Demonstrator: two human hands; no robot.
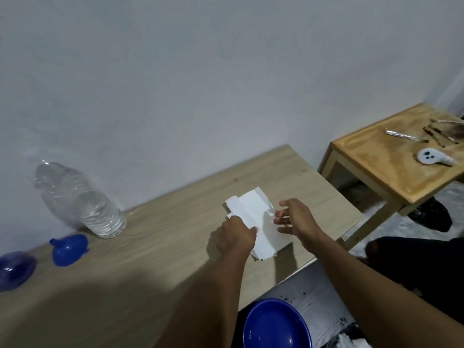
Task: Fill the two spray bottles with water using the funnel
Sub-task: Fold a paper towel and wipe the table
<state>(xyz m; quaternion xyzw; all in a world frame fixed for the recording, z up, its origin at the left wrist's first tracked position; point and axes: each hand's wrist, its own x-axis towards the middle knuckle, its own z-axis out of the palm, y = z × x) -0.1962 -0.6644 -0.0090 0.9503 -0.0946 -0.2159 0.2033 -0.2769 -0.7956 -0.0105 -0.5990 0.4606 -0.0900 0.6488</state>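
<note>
My left hand point(236, 234) grips a paper towel point(253, 209) on the surface point(160, 237). My right hand point(293, 219) is at the towel's edge; I cannot tell whether it is grasping. The funnel point(69, 249) lies idle, well left, near the water bottle point(82, 202). No spray bottle is clearly identifiable, so I judge filling still pending.

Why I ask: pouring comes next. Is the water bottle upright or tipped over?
Upright: the water bottle stands on its base on the table. Its slight lean looks like lens distortion.
</note>
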